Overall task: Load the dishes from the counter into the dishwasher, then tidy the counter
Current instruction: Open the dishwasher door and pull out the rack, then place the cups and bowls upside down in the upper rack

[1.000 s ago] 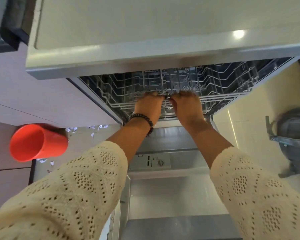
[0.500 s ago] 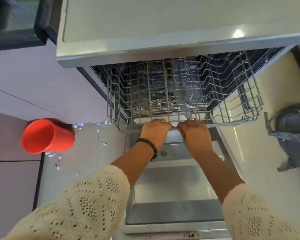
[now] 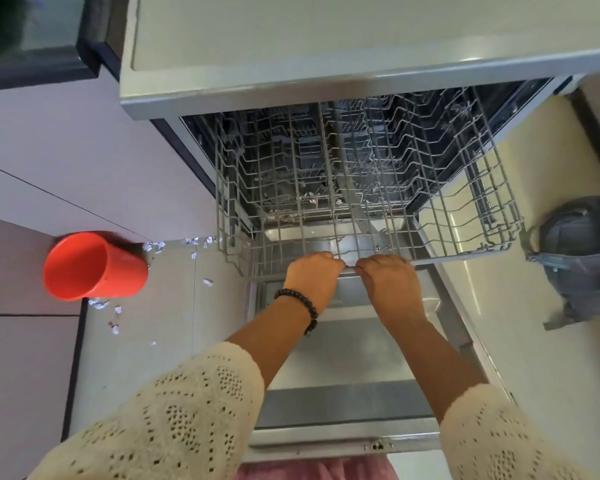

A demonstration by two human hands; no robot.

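Both hands held the front edge of the wire rack [image 3: 361,188] side by side, the left hand [image 3: 312,277] and the right hand [image 3: 390,285] each with fingers curled over the front bar, probably so that it would slide out straight over the open dishwasher door [image 3: 343,368]. The rack was grey, made of thin wire with rows of prongs, and no dishes stood in it. It hung well out of the dishwasher, under the counter edge [image 3: 326,88].

No text, label, brand, number or sign can be read anywhere in view.
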